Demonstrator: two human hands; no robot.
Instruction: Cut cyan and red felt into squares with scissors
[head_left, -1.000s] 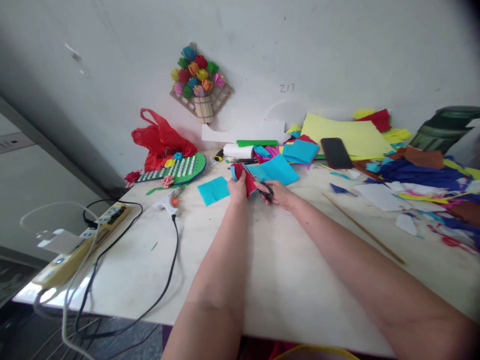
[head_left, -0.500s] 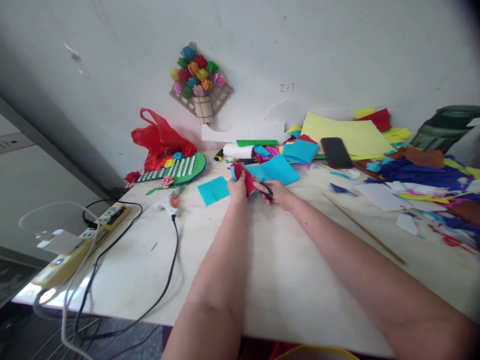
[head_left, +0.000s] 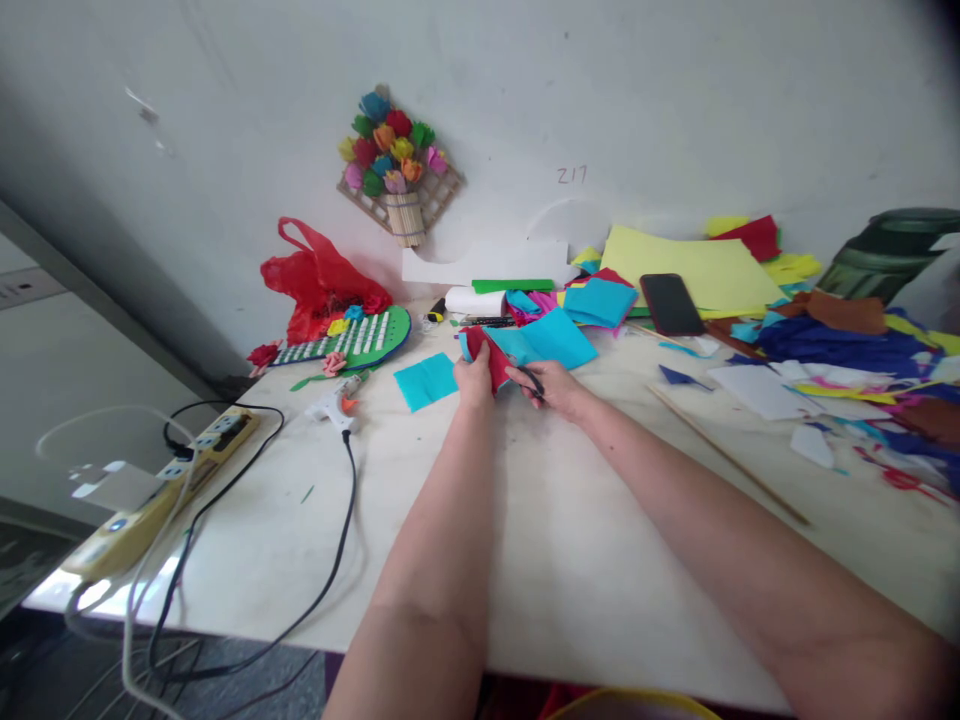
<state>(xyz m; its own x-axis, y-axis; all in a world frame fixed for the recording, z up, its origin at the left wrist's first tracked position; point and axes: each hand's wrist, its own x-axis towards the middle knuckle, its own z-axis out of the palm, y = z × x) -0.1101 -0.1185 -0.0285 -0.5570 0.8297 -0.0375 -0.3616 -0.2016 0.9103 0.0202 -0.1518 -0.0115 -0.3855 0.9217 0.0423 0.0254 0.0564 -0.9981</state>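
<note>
Between the thumb and fingers of my left hand [head_left: 472,378] is a piece of red paper [head_left: 496,368], with a strip of blue showing along its left edge. My right hand [head_left: 551,387] is wrapped round the dark handles of a pair of scissors [head_left: 534,380]. Their blades lie at the right edge of the red paper; how far apart they stand is too small to tell. A blue paper square [head_left: 426,381] lies left of my left hand. Behind both hands a larger blue sheet [head_left: 555,340] rests on the table.
A hot glue gun [head_left: 334,405] with a cord and a yellow power strip [head_left: 150,510] sit at left. A red plastic bag [head_left: 315,275] stands behind them. To the right are a phone [head_left: 673,305], a thin wooden stick [head_left: 727,455], red-handled scissors [head_left: 911,482] and many paper scraps.
My hands stay almost in place, with the scissors shifting slightly at the red paper's right edge. The whole view has drifted very slightly.
</note>
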